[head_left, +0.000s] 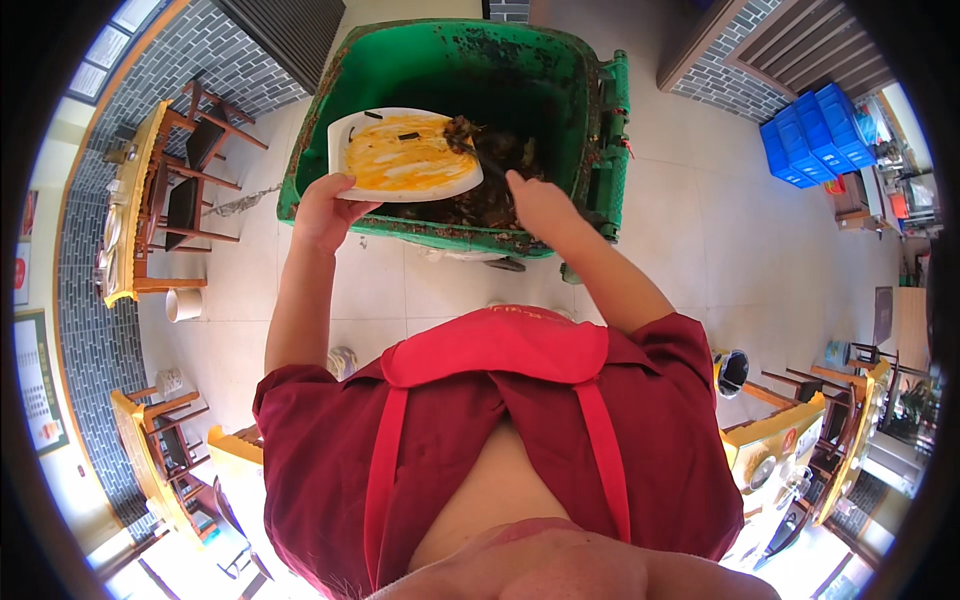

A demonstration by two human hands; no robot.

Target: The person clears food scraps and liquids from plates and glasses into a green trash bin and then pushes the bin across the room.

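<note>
My left hand (328,210) grips the near left edge of a white plate (409,154) smeared with orange-yellow sauce, a few dark scraps on it. The plate is over the open mouth of a green wheeled waste bin (465,234). In my right hand (541,204) is a dark, slim utensil (491,163), its far end by the plate's right edge; its exact kind is unclear. A clump of brown food scraps (459,135) sits at that edge. Dark food waste (517,154) lies inside the bin below.
Pale floor tiles (667,225) surround the bin. Dining tables (142,202) and dark chairs (206,135) stand at the left, more tables (780,435) at lower right. Blue plastic crates (814,139) are at upper right. A small waste bin (184,304) is beside the left table.
</note>
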